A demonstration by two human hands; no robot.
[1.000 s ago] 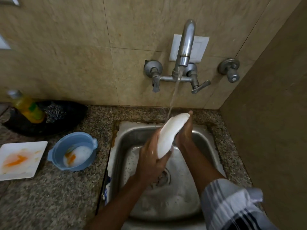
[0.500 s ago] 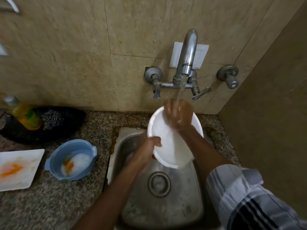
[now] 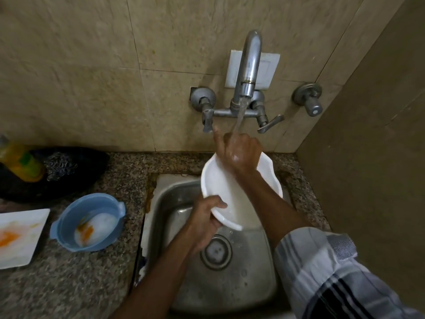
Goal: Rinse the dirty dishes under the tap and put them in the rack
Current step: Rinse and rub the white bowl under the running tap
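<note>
Plate orientation has changed. A second ago the white plate [image 3: 220,187] was held edge-on to me under the stream; it is now turned so its concave face looks up and toward me, tilted, low edge over the sink [image 3: 241,284]. It has also risen, closer to the spout of the tap [image 3: 249,65].

Left hand [image 3: 204,223]: clamped on the lower-left rim, thumb over the edge, fingers under. It carries the plate.

Right hand [image 3: 239,155]: lying across the upper face of the plate, fingers loosely curled, nothing gripped. The stream lands on the back of this hand and runs down the plate face. Half a second ago the hand was blurred in about the same spot, so I judge it is rubbing the surface.

Water sheets off the low edge into the basin. Plate face looks clean white from here; a thin film would not show at this angle.

Meaning for the task: the face of this plate is now being rinsed, and it is probably near ready to go to the rack. No rack visible.

Waiting on the counter to the left, well apart from the sink: blue bowl [image 3: 88,223] with orange residue, and square white plate [image 3: 19,236] smeared orange. Neither rinsed yet.
</note>
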